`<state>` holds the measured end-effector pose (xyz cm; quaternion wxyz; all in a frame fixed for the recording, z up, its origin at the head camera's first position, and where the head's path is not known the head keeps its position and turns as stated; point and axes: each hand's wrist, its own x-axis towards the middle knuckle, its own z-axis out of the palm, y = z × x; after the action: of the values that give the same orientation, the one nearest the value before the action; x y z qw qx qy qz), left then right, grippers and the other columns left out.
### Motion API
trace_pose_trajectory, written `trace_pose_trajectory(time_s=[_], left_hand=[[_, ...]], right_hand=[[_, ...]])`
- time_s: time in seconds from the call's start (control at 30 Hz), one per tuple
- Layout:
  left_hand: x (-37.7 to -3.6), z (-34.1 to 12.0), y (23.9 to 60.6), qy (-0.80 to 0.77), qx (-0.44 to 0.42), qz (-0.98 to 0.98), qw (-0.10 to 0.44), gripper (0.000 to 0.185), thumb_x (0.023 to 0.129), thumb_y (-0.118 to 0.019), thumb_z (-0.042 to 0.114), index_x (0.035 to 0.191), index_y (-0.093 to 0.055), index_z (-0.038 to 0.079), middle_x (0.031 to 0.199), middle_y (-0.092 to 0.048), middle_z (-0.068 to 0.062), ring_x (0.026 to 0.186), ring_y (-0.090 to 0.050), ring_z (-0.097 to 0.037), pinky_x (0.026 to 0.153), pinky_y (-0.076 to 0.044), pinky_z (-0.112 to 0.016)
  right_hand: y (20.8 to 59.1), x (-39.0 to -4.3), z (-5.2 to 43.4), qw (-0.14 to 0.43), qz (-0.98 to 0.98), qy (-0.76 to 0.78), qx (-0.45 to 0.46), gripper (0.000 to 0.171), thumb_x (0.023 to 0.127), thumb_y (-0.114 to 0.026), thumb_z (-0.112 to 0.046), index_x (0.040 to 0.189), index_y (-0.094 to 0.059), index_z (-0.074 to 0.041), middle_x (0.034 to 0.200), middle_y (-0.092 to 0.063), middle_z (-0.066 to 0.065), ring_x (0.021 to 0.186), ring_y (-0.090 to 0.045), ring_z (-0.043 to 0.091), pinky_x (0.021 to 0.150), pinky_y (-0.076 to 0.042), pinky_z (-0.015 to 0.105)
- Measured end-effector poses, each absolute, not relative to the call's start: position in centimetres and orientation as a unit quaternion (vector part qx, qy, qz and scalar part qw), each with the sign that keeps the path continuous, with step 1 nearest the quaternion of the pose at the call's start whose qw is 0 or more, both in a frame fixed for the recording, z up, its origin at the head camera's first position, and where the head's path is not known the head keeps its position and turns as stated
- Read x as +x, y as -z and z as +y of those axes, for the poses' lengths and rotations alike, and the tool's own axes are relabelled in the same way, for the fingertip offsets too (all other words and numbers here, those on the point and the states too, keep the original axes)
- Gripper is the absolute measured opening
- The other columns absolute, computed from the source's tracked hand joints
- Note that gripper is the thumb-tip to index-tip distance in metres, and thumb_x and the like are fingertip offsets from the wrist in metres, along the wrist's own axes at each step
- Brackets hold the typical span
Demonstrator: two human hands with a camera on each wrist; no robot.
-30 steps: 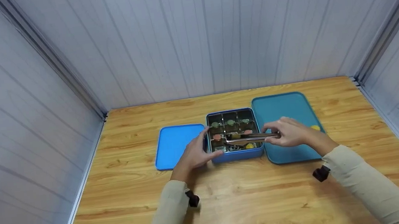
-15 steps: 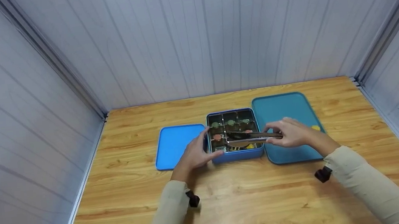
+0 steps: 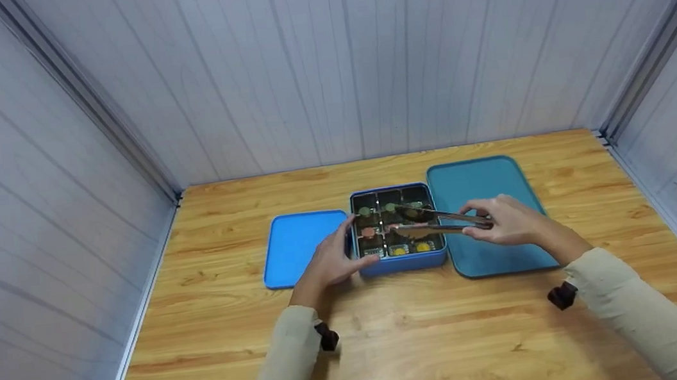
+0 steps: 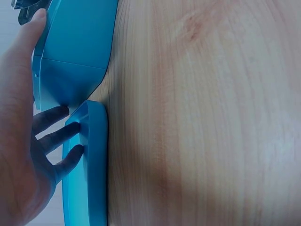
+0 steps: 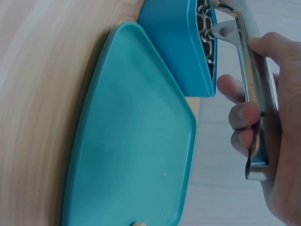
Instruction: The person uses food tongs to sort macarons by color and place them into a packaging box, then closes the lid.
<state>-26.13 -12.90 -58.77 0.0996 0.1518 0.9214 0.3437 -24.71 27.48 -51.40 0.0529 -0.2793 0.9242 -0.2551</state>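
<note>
Gripping tongs [image 3: 439, 223], right hand [image 3: 507, 224] reaches over box [image 3: 400, 263].

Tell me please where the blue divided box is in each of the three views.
Head: the blue divided box sits at table centre, between both hands.
Left wrist: its outer wall is at top left, by the left hand.
Right wrist: its corner is at top centre, with the tongs above it.
Shared landmark: the wooden table.
</note>
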Motion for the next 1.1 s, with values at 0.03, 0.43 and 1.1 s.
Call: trace_pose_trajectory(time_s=[0.03, 0.43, 1.1], left_hand=[[-26.1, -12.9, 58.7, -0.344, 0.151, 0.921, 0.1, 0.113, 0.094, -0.084, 0.063, 0.182, -0.024, 0.023, 0.184, -0.037, -0.018, 0.168, -0.041, -0.048, 0.134, -0.037, -0.073], [-26.1, -12.8, 58.8, -0.339, 0.143, 0.924, 0.104, 0.112, 0.094, -0.083, 0.063, 0.182, -0.023, 0.026, 0.185, -0.036, -0.017, 0.168, -0.04, -0.048, 0.135, -0.036, -0.072], [-26.1, -12.7, 58.7, -0.342, 0.14, 0.924, 0.099, 0.113, 0.094, -0.083, 0.064, 0.182, -0.024, 0.025, 0.185, -0.037, -0.016, 0.169, -0.04, -0.046, 0.136, -0.035, -0.071]], right_hand=[[51.4, -24.7, 27.7, 0.05, 0.926, 0.254, -0.276, 0.036, 0.108, -0.077, -0.03, 0.136, -0.076, -0.006, 0.067, -0.061, -0.005, 0.053, -0.038, 0.001, 0.057, -0.033, 0.024], [51.6, -23.8, 30.9, 0.022, 0.932, 0.262, -0.251, 0.036, 0.107, -0.078, -0.026, 0.135, -0.074, -0.003, 0.073, -0.068, -0.001, 0.054, -0.042, 0.001, 0.057, -0.037, 0.024], [51.3, -22.3, 37.2, 0.009, 0.956, 0.224, -0.187, 0.042, 0.106, -0.08, -0.026, 0.138, -0.074, 0.0, 0.083, -0.078, 0.004, 0.058, -0.048, 0.003, 0.055, -0.039, 0.025]])
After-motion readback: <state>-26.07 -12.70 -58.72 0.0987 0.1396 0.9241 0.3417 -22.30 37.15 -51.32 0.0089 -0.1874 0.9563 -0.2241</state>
